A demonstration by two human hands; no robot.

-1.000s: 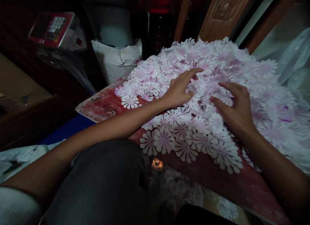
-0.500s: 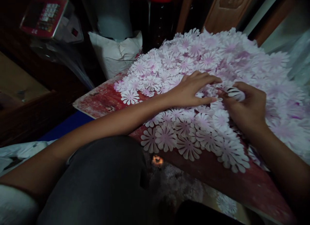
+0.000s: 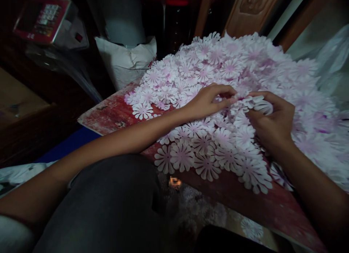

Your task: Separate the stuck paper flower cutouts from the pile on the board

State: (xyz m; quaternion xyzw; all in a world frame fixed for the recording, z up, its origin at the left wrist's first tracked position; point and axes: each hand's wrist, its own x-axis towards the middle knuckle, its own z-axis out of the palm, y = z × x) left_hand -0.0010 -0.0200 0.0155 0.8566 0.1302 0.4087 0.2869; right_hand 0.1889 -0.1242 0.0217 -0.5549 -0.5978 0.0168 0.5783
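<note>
A large heap of white paper flower cutouts point(image 3: 218, 64) with pink centres covers a worn red board point(image 3: 109, 115). My right hand point(image 3: 272, 120) is shut on a white paper flower point(image 3: 260, 104), pinched up off the heap between thumb and fingers. My left hand point(image 3: 208, 102) lies just left of it, with curled fingertips resting among the flowers. Whether those fingertips grip a petal is hidden.
Behind the board are a white sack point(image 3: 125, 62), a dark bottle with a red cap point(image 3: 177, 27) and a carved wooden panel point(image 3: 251, 9). A red-and-white digital device point(image 3: 42, 16) sits far left, a plastic sheet point(image 3: 332, 53) lies right, and my dark-clad knee point(image 3: 103, 205) is below.
My right hand has gone from spread on the heap to pinching a lifted flower. My left hand has moved right toward it and its fingers have curled.
</note>
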